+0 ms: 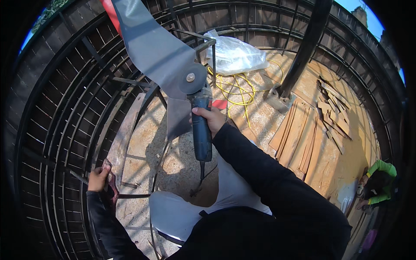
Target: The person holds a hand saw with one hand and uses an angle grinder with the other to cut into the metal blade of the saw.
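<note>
My left hand [99,177] is closed around the dark red handle of a hand saw [125,134]. Its broad, worn blade points away from me, with the toothed edge on the right. My right hand [211,119] grips the dark blue body of an angle grinder [202,141], fingers wrapped behind it. At the grinder's far end is a thin dark cutting disc [193,79], and its cord runs down from the near end between my knees. Behind the disc hangs a grey sheet [162,54] with a red edge; whether it touches the disc I cannot tell.
Black metal railings [56,125] curve along the left and back. A dark post [303,52] rises from the floor. Near it lie a yellow cord [249,97], a clear plastic bag [236,54] and wood strips [333,108]. A person in green sleeves [383,169] works at right.
</note>
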{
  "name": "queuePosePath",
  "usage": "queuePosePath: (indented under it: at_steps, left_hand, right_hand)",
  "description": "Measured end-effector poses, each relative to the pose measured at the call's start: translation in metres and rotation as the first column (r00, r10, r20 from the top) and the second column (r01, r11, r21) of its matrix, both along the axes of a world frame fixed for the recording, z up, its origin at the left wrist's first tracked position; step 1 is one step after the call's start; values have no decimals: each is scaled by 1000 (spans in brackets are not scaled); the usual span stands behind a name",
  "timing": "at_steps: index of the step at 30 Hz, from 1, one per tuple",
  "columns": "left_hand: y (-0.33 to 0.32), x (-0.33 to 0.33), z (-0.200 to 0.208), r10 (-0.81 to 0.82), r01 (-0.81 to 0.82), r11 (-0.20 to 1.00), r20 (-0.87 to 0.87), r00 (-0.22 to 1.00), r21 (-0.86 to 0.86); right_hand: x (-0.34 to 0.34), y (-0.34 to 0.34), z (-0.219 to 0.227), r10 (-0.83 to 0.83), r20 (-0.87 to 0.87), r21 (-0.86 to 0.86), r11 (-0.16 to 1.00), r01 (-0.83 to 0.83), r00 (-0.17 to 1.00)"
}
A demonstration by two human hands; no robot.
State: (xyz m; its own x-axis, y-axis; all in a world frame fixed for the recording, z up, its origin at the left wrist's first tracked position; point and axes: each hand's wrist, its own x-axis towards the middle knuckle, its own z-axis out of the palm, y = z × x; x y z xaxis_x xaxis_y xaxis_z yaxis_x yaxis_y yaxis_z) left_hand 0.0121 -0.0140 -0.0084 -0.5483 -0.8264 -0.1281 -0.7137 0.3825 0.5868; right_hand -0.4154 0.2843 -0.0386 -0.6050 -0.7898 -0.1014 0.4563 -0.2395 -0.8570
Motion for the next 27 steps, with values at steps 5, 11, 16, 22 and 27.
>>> queuePosePath:
  at_steps: [5, 11, 16, 22, 27]
  left_hand:
    - [67, -13, 56, 172, -168, 928, -16, 985, -332]
    - [117, 36, 142, 246, -324, 810, -219, 944, -489]
    - [148, 73, 192, 236, -420, 721, -374, 897, -551]
    - [194, 97, 249, 450, -433, 603, -162, 878, -670]
    - [212, 102, 266, 433, -371, 556, -122, 893, -743]
  right_hand:
    - [-10, -9, -8, 18, 34, -4, 1000, -18, 999]
    - [-4, -43, -16, 47, -3, -35, 998, -47, 999]
    - [15, -63, -7, 126, -85, -84, 988, -133, 988]
    - [35, -90, -24, 315, -127, -203, 920, -336, 940]
    - [54, -94, -20, 393, -137, -184, 892, -413, 909]
